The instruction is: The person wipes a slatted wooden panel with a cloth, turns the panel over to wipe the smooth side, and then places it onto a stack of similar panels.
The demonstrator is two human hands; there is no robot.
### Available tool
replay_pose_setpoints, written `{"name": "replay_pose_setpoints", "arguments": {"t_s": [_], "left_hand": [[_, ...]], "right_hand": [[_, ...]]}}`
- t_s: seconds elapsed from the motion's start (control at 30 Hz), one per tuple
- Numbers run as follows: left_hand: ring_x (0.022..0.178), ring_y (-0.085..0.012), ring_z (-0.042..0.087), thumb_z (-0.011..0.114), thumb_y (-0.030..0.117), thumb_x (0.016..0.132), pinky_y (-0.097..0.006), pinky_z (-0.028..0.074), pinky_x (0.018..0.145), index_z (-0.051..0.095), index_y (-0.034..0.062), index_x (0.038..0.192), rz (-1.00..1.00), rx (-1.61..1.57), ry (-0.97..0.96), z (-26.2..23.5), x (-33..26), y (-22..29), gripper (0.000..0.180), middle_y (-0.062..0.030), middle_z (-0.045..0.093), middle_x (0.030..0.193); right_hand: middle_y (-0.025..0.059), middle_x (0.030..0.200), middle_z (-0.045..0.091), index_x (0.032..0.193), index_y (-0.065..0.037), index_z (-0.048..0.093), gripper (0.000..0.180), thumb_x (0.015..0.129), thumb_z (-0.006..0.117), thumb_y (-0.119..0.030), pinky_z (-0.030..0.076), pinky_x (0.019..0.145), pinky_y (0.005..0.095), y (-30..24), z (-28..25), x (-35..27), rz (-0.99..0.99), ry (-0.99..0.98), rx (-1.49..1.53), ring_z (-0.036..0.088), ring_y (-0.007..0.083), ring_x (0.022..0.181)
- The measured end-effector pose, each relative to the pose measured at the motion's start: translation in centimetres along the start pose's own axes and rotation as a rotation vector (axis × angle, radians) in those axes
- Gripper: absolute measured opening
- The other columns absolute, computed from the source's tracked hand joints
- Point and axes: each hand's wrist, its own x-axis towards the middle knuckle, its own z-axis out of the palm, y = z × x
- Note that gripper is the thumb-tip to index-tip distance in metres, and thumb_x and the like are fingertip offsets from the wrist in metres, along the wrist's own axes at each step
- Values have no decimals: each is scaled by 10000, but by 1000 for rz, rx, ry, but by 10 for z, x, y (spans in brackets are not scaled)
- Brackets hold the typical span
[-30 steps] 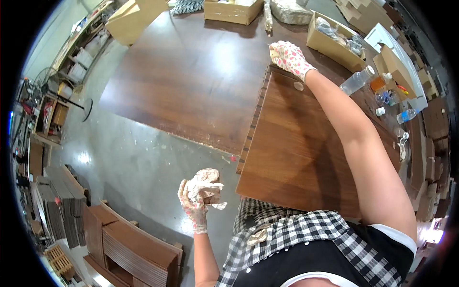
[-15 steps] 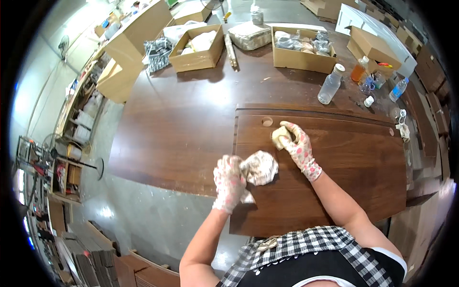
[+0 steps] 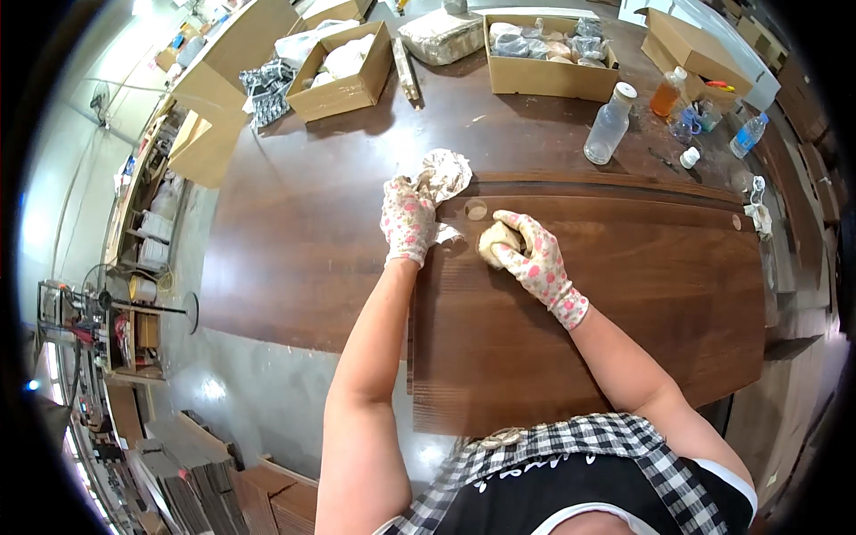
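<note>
Shifting since earlier, left hand carries rag to panel corner.

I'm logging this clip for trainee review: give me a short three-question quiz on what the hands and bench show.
1. True or false: the right hand presses a tan pad on the dark wooden panel.
2. What does the left hand hold? A) crumpled cloth B) bottle C) box
3. Fill in: the clear plastic bottle stands ____ the panel's far edge.

Key: 1 true. 2 A, the crumpled cloth. 3 beyond.
</note>
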Motion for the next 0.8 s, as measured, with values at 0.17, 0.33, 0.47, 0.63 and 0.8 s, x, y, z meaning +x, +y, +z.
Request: {"name": "replay_pose_setpoints", "arguments": {"t_s": [0.17,0.33,0.47,0.63,0.8], "left_hand": [[955,-375,603,602,249,891,-434,481,807,538,27,1097,-13,32,36,-27,-92,-26,311,-192,609,1027],[903,-367,589,634,222,868,-429,475,765,552,53,1024,-170,-20,-19,-79,-227,-47,245,-161,587,993],[835,-314,580,640,167,853,-375,478,748,552,47,954,-221,-103,12,-108,-342,-116,180,-133,570,933],[757,-124,536,621,167,870,-269,462,646,516,33,949,-397,-397,385,-150,-350,-140,188,-27,545,811],[775,-178,570,624,177,863,-323,486,686,551,19,983,-104,-422,185,-114,-253,-45,211,-69,590,862]], "right_hand": [[127,1111,641,1190,-3,590,403,814,680,-115,489,892,318,10,2,3,27,12,57,621,217,1028],[139,1122,638,1198,12,582,406,827,678,-122,489,901,309,17,2,3,96,30,136,620,201,1028],[149,1126,640,1194,12,585,421,829,687,-172,492,889,320,16,8,1,119,30,167,623,216,1035],[147,1076,661,1157,-5,610,397,817,704,-187,496,872,328,26,14,4,50,86,182,640,227,1002],[125,1108,641,1183,-2,592,414,815,707,-153,482,897,321,14,4,8,19,25,163,617,205,1026]]}}
